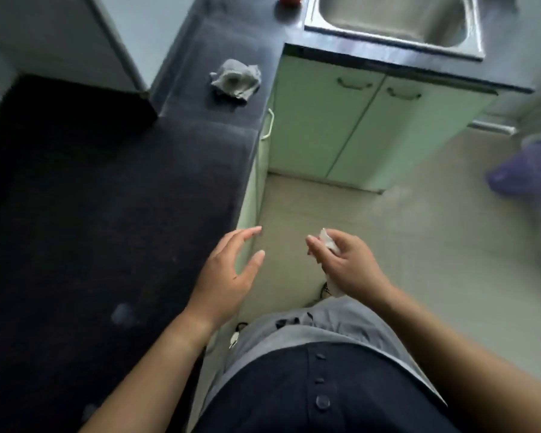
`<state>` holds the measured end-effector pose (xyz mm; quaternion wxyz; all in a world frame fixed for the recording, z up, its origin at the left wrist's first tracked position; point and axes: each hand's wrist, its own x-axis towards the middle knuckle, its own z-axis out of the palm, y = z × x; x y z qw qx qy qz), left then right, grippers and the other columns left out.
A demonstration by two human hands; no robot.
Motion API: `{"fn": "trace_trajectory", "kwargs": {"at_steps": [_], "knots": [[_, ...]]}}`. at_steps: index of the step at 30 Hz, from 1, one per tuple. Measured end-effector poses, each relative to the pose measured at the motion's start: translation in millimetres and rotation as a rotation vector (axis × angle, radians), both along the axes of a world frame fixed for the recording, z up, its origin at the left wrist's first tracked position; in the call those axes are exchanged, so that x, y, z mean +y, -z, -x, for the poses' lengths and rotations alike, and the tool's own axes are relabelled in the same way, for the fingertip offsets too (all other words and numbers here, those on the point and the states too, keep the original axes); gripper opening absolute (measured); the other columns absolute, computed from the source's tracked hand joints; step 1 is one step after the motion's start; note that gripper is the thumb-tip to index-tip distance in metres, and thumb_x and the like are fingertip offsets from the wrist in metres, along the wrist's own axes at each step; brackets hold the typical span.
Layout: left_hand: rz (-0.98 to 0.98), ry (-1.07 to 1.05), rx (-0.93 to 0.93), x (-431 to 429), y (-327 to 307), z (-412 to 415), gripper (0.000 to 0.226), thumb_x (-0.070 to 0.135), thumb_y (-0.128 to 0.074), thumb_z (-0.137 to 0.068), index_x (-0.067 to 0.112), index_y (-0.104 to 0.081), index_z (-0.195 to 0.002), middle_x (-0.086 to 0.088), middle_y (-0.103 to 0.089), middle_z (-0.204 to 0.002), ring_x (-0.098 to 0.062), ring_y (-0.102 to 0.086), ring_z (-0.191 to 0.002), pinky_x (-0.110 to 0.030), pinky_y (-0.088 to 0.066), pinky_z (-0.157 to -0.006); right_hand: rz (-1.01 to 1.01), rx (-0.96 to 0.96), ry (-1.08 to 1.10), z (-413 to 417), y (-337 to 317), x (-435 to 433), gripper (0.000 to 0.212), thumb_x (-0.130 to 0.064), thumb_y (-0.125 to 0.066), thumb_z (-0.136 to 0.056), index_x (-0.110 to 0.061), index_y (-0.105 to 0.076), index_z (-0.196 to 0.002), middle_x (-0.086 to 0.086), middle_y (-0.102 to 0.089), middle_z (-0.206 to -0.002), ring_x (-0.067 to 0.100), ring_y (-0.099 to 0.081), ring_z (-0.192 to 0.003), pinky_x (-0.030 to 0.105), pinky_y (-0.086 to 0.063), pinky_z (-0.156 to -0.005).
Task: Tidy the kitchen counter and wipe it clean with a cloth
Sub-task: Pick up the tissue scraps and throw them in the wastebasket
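right hand gripping a crumpled white scrap, likely bench litter headed for disposal; left hand open, empty; grey cloth bunched far along bench, unused

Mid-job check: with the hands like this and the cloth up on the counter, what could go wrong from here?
1. The right hand grips a small white scrap over the floor, not the counter; it could drop.
2. The cloth lies far beyond the open left hand, so wiping needs a step or long reach.
3. The view is blurred, so small debris on the dark counter may be missed.
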<state>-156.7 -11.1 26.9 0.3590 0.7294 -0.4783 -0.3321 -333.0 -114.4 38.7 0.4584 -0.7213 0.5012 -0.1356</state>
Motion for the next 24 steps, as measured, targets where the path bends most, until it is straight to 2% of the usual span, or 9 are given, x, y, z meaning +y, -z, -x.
{"fn": "trace_trajectory", "kwargs": {"at_steps": [2, 5, 9, 12, 15, 18, 21, 24], "knots": [[-0.056, 0.116, 0.009, -12, 1, 21, 0.036, 0.029, -0.053, -0.091, 0.031, -0.050, -0.127, 0.018, -0.050, -0.123, 0.002, -0.046, -0.116, -0.016, -0.036, -0.095, 0.013, 0.003, 0.102, 33, 2, 1, 0.030, -0.034, -0.057, -0.089, -0.016, -0.062, -0.067, 0.009, -0.063, -0.063, 0.015, -0.054, -0.056, 0.028, -0.041, -0.055], [-0.126, 0.308, -0.018, -33, 3, 60, 0.037, 0.034, -0.051, -0.091, 0.035, -0.047, -0.129, 0.020, -0.049, -0.124, 0.004, -0.045, -0.114, -0.004, -0.031, -0.085, -0.005, 0.000, 0.230, 90, 9, 1, 0.033, -0.034, -0.057, -0.090, -0.012, -0.059, -0.066, 0.009, -0.058, -0.058, 0.013, -0.049, -0.051, 0.030, -0.039, -0.052], [-0.134, 0.490, -0.045, -84, 5, 127, 0.035, 0.031, -0.053, -0.090, 0.034, -0.049, -0.125, 0.017, -0.053, -0.121, 0.001, -0.049, -0.112, -0.003, -0.033, -0.087, -0.040, -0.016, 0.412, 174, 10, -4, 0.037, -0.031, -0.057, -0.091, -0.001, -0.057, -0.068, 0.016, -0.055, -0.058, 0.008, -0.042, -0.049, 0.026, -0.034, -0.051], [-0.126, 0.606, -0.084, -133, 10, 195, 0.033, 0.029, -0.055, -0.090, 0.030, -0.052, -0.123, 0.013, -0.056, -0.119, -0.003, -0.052, -0.111, -0.016, -0.037, -0.088, -0.050, -0.040, 0.546, 244, 9, -16, 0.039, -0.034, -0.056, -0.090, 0.000, -0.056, -0.070, 0.018, -0.055, -0.058, 0.013, -0.044, -0.049, 0.033, -0.037, -0.050], [-0.117, 0.702, -0.077, -181, 13, 273, 0.031, 0.029, -0.054, -0.090, 0.027, -0.053, -0.121, 0.011, -0.058, -0.117, -0.004, -0.054, -0.109, -0.022, -0.040, -0.089, -0.010, -0.048, 0.671, 315, 5, -37, 0.041, -0.034, -0.056, -0.090, 0.001, -0.055, -0.070, 0.019, -0.053, -0.057, 0.019, -0.043, -0.048, 0.035, -0.036, -0.048], [-0.123, 0.798, -0.033, -219, 13, 350, 0.029, 0.029, -0.053, -0.091, 0.026, -0.055, -0.120, 0.009, -0.061, -0.114, -0.003, -0.056, -0.107, -0.029, -0.046, -0.093, 0.034, -0.044, 0.804, 381, 2, -53, 0.037, -0.031, -0.057, -0.090, -0.001, -0.054, -0.070, 0.007, -0.045, -0.050, 0.014, -0.038, -0.045, 0.030, -0.032, -0.046], [-0.135, 0.859, 0.022, -251, 9, 410, 0.027, 0.034, -0.054, -0.090, 0.029, -0.055, -0.117, 0.010, -0.063, -0.111, -0.002, -0.058, -0.106, -0.039, -0.048, -0.093, 0.028, -0.046, 0.942, 434, 4, -61, 0.029, -0.031, -0.059, -0.089, -0.010, -0.057, -0.069, -0.004, -0.045, -0.048, 0.016, -0.043, -0.046, 0.030, -0.036, -0.046], [-0.161, 0.898, 0.030, -282, 8, 448, 0.031, 0.041, -0.052, -0.086, 0.033, -0.055, -0.115, 0.013, -0.063, -0.111, 0.000, -0.058, -0.106, -0.040, -0.048, -0.093, -0.001, -0.051, 1.011, 471, 13, -73, 0.029, -0.031, -0.059, -0.089, -0.010, -0.057, -0.068, -0.005, -0.046, -0.050, 0.007, -0.038, -0.045, 0.018, -0.031, -0.045]]}}
